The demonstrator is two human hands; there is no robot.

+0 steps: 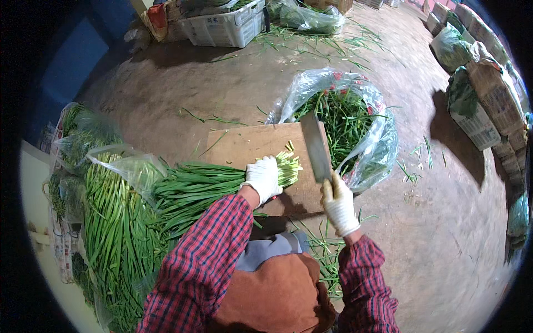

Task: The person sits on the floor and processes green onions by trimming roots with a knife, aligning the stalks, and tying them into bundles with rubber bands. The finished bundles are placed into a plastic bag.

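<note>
My left hand, in a white knit glove, presses around a bunch of long green leafy stalks that looks like garlic chives. The pale cut ends point right over a wooden board. A few short cut pieces lie beside those ends. In my right hand, also gloved, is the handle of a cleaver. Its broad blade is raised near the board's right edge, apart from the bunch. Past the blade stands a clear plastic bag full of loose green trimmings.
A large heap of the same greens, partly under clear plastic, lies at my left. A white plastic crate and bagged greens stand at the far side. Stacked crates line the right. Scattered leaves litter the concrete floor.
</note>
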